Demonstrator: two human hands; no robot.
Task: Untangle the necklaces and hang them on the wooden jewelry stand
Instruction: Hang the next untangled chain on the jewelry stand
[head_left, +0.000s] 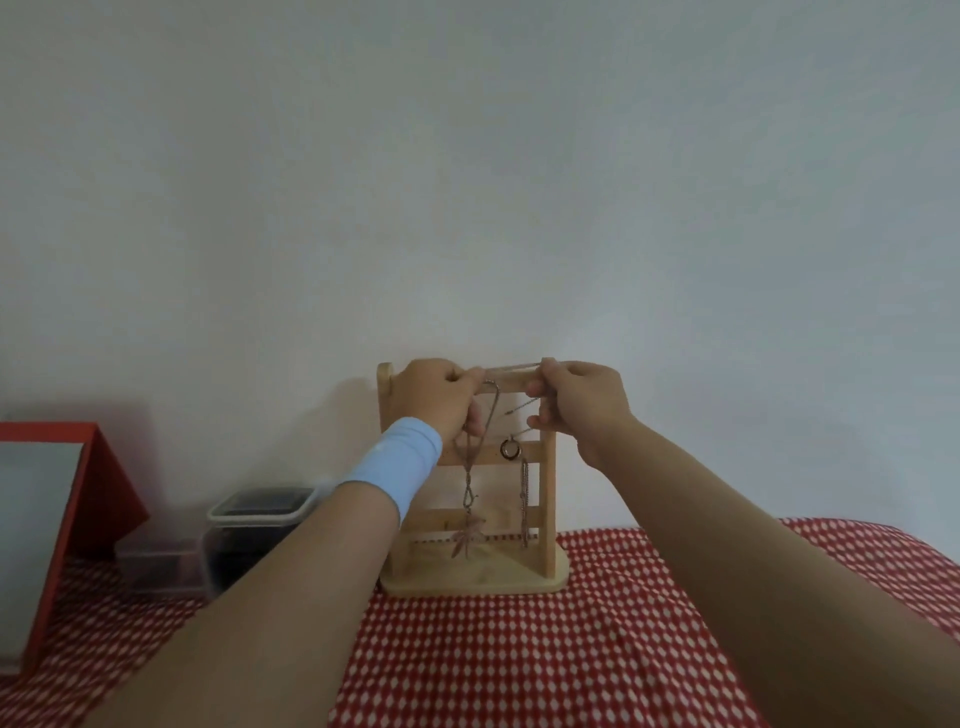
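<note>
— What have your hands got?
— My left hand and right hand each pinch one chain, held taut between them across the top of the wooden stand.
— And around them?
— A leaf necklace and a second chain dangle against the stand, which sits on a red checked cloth. A plastic box is to its left.

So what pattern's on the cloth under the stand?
Red cloth with small white dots; head view.

Jewelry stand on the tablecloth, against the wall.
Lidded container just left of it, box farther left; left hand and right hand at the top bar, chain stretched between; pendant necklace hanging below, plain necklace right of it.
</note>
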